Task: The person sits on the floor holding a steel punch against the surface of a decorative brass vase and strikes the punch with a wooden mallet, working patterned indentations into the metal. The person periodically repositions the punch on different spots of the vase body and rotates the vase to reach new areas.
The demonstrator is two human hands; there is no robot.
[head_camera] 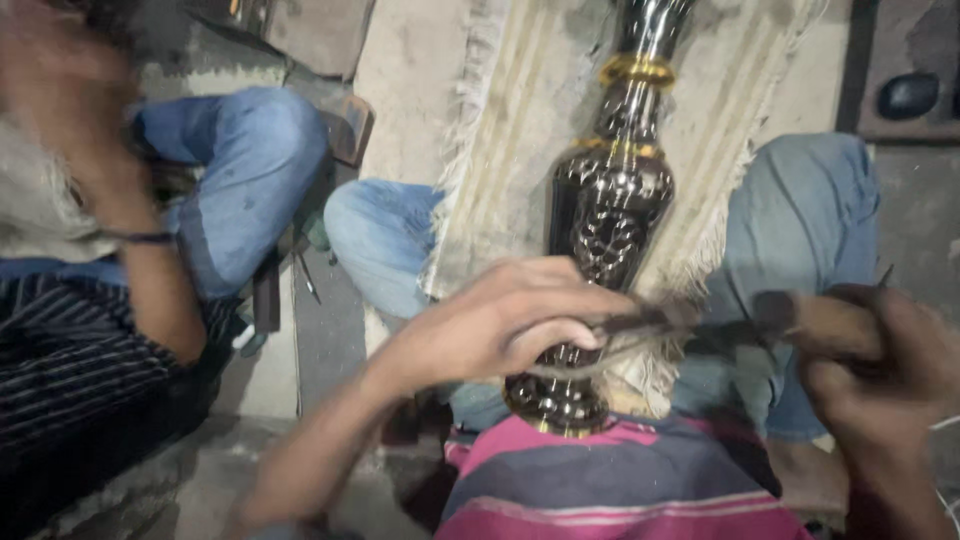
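Observation:
A tall dark glossy metal vase (610, 215) with gold bands and an engraved pattern lies along my lap, its base near my striped shirt. My left hand (500, 320) rests on its lower body and pinches the tip of a thin tool (650, 322). My right hand (885, 375) grips the tool's wooden handle at the right. The tool is blurred with motion.
A cream fringed cloth (515, 130) lies under the vase across my jeans-clad knees (385, 235). Another person in a dark striped shirt (70, 370) sits at the left, with an arm (150, 270) raised. A dark block (905, 90) sits at the top right.

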